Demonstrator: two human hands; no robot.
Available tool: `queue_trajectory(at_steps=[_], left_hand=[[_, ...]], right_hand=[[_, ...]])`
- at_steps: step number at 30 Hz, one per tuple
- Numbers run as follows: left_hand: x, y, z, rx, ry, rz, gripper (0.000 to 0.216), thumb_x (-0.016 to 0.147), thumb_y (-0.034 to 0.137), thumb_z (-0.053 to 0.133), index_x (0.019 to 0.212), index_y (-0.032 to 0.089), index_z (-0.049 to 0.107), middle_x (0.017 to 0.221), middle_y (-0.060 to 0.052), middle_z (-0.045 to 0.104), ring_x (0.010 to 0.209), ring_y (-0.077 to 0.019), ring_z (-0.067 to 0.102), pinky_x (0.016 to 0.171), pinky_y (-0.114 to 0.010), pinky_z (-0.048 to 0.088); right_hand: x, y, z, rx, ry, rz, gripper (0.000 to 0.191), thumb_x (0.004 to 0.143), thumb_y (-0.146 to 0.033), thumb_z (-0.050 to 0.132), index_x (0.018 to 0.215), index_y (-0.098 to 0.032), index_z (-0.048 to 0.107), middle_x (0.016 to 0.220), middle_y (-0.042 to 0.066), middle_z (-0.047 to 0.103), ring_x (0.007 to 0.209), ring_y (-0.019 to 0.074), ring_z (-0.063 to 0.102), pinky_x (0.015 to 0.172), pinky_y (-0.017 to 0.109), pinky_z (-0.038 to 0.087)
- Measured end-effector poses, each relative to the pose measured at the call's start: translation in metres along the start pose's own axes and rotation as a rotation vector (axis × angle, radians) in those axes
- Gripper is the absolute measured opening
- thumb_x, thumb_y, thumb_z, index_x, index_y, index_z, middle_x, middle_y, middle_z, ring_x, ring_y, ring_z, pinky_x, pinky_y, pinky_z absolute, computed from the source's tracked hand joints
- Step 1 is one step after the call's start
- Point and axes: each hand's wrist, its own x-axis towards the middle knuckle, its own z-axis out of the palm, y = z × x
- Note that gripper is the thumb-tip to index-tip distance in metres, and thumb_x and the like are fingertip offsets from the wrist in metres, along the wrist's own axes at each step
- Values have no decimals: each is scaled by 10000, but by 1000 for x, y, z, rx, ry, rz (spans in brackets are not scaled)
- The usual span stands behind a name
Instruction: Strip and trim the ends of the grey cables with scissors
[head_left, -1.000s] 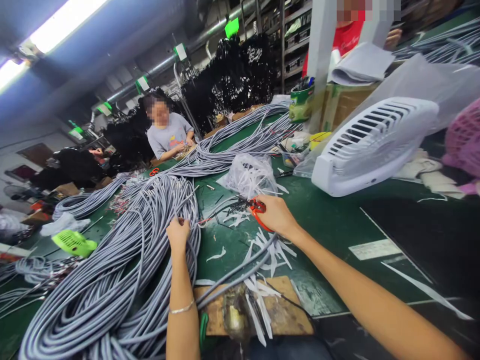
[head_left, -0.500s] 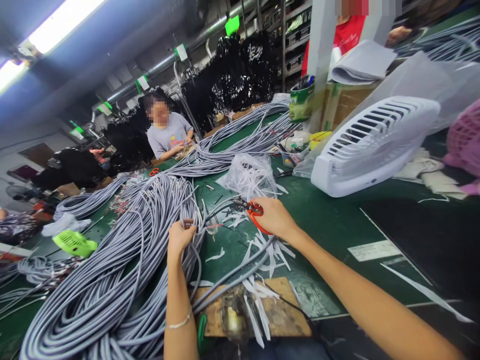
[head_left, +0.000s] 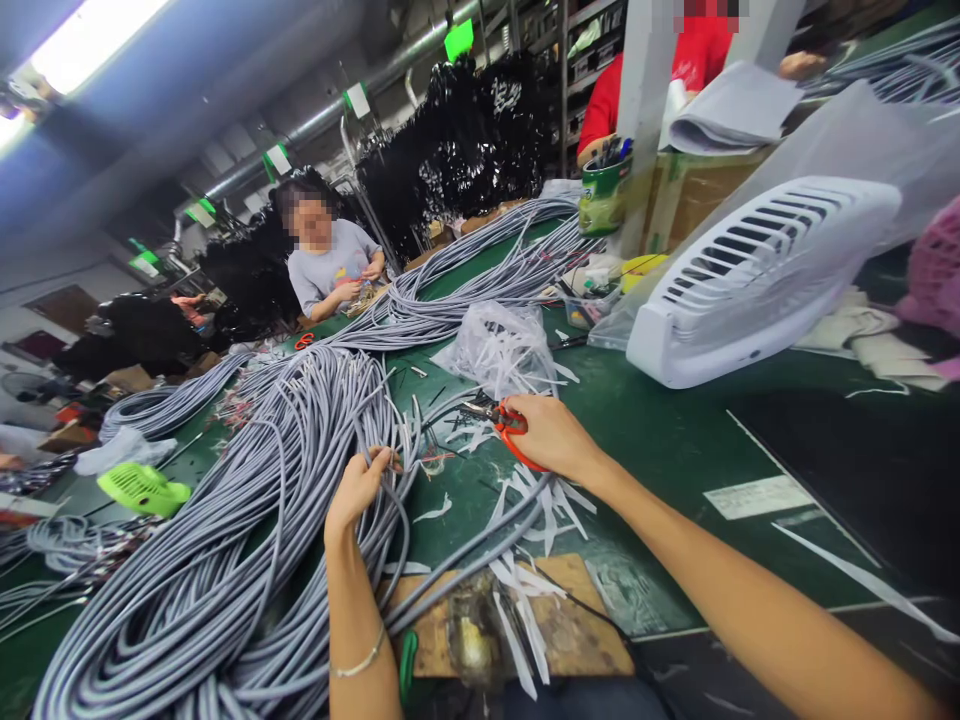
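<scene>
My right hand is closed around the orange-red handles of a pair of scissors. Their dark blades point left over the table, close to a grey cable that curves up from the bundle. My left hand pinches a grey cable at the right edge of a large looped bundle of grey cables. Its fingertips partly hide the spot they grip. Thin stripped wires lie between the two hands. White strips are scattered below the scissors.
A clear bag of white scraps sits beyond the scissors. To the right stands a white fan. A wooden board lies at the near edge, and a green fan at left. Across the table a person handles small parts.
My left hand has shifted slightly and its fingers have closed more tightly at the cable. The scissors stay in my right hand in nearly the same place. The view has moved a little.
</scene>
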Motion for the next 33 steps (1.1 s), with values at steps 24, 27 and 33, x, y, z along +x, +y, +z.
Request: queue_trajectory(at_steps=[24,27,33], left_hand=[[-16,-14,-44,-507,119,50,397,595,466,654,788,119,657,639,-23,609,622,-131,573,600,-247,451],[-15,-24,-55,-573,263,47,370,579,453,668,748,126,628,629,-18,612,605,-129,592,612,-256,460],[-21,-28,-60,-657,346,52,412,531,465,694,743,121,614,671,-76,667,694,-218,662,639,-316,488]], right_hand=[[1,-121,100,459,-142,-133,78,666,-101,574,643,-165,535,523,-60,488,484,80,401,466,172,304],[5,-133,103,426,-175,-206,128,635,-43,532,628,-171,527,514,-61,459,483,82,377,481,179,290],[13,-150,113,379,-202,-265,152,618,-40,526,576,-178,479,491,-64,415,460,83,347,472,187,258]])
